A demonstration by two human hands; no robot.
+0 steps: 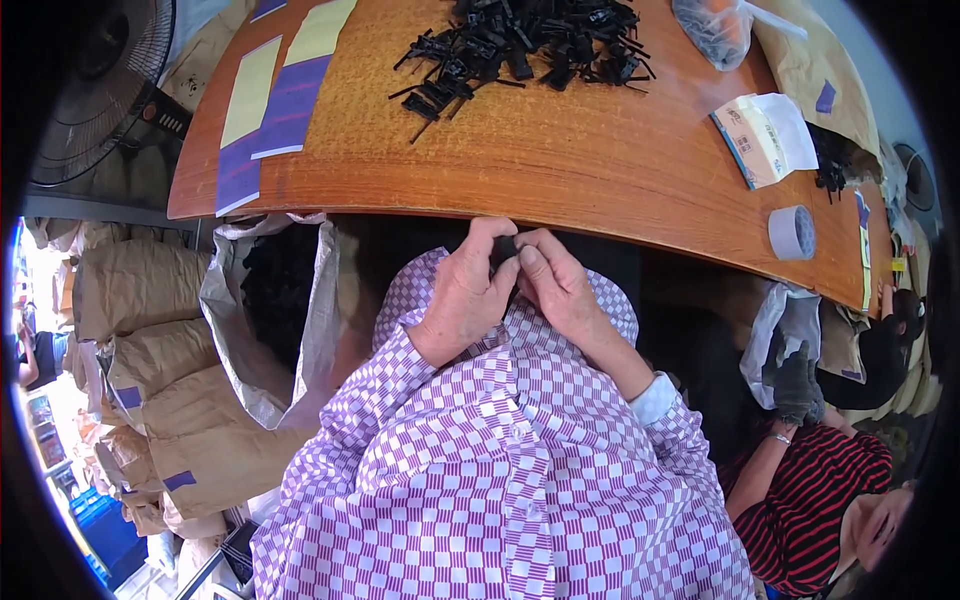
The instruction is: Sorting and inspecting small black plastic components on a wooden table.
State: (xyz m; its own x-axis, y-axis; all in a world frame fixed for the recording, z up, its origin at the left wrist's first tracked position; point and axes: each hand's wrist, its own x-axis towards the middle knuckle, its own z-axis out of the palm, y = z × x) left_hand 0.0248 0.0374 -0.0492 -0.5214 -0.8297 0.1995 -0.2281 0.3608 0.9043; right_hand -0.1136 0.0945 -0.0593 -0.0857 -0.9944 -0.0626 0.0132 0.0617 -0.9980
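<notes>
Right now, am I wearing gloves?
No, your left hand and right hand are both bare, with a small black piece between them.

A small black piece (506, 248) shows between both grips (468, 287) (560, 287).

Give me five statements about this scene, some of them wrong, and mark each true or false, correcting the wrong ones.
1. The left hand and right hand hold a small black part by the near edge of the table. True.
2. The roll of tape is at the table's left end. False: the roll of tape is toward the right end.
3. A pile of black parts lies on the table, beyond the hands. True.
4. The left hand and right hand wear gloves. False: both are bare.
5. A fan is at the left of the table. True.
</notes>
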